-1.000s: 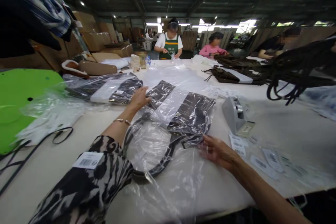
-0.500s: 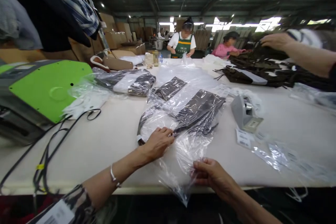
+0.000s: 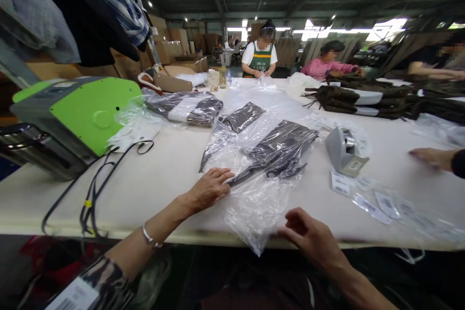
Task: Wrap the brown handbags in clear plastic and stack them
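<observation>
So the biggest thing here is a white table (image 3: pixel 178 150), and I'll place everything off the green machine (image 3: pixel 98 121) sitting on its left part. Well to the right of that machine there's a pile of dark bags (image 3: pixel 334 99), toward the far side. The main item, a dark bag in clear plastic (image 3: pixel 281 140), lies flat to the right of the machine too, but closer in than the pile, with the loose end of its plastic hanging toward the near edge. Another wrapped bag (image 3: pixel 203 109) is just beside the machine, on its right. The left hand (image 3: pixel 209 188) is right of the machine and nearer the viewer, fingers stretched out and a bit bent over the plastic; can't tell if it's actually pinching anything. Farther right of the machine is the right hand (image 3: pixel 314 237), fingers curled with the thumb apart, holding nothing I can see, just beside the loose plastic. Way right of the machine sits a grey tape dispenser (image 3: pixel 337 152), and some little barcode labels (image 3: pixel 341 183) are scattered near it.
</observation>
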`<state>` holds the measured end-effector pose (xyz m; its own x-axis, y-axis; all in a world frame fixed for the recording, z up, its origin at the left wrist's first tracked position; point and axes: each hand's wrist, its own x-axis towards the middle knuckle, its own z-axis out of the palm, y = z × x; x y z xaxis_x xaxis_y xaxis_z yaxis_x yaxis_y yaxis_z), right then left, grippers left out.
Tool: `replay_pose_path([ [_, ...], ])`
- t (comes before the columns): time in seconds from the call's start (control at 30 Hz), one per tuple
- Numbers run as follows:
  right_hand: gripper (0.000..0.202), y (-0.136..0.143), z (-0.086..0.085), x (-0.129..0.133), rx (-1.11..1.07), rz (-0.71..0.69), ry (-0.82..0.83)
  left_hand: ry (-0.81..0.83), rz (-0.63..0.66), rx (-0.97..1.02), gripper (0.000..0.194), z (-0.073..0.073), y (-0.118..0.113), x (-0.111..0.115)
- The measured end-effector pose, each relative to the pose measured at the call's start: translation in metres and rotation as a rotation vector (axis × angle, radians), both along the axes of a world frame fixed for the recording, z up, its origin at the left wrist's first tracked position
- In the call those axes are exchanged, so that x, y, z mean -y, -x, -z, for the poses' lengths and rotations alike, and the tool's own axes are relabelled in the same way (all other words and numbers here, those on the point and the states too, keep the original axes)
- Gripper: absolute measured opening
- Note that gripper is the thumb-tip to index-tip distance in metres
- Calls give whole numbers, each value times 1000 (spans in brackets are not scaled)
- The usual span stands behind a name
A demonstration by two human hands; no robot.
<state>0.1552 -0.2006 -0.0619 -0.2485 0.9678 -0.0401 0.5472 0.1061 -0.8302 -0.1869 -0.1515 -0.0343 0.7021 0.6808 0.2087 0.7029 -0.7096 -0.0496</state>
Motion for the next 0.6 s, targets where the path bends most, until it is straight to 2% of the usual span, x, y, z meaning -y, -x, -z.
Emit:
replay_pose_path([
  [0.07,38,-7,4,10,183,-186,-476,-7,8,-51,13,-1,-1,9],
  [0.1,45,-6,7,13,257,-301,-656,-3,1,-80,14,-2,-2,13],
  [0.13,51,-2,9,15,322,-408,-787,5,-6,-105,13,-3,-4,15],
  [0.2,54,15,14,14,391,-552,-933,34,-5,-130,15,-4,-9,17],
  [0.27,45,37,14,9,339,-605,-996,75,-20,-121,18,-4,-11,16],
  [0.37,31,62,5,0,183,-638,-980,120,-127,-86,17,-1,-5,14],
  [0.47,28,70,-14,-4,70,-641,-914,153,-204,-16,13,1,11,14],
  [0.6,27,71,-29,-5,1,-634,-866,263,-198,127,26,-4,34,22],
])
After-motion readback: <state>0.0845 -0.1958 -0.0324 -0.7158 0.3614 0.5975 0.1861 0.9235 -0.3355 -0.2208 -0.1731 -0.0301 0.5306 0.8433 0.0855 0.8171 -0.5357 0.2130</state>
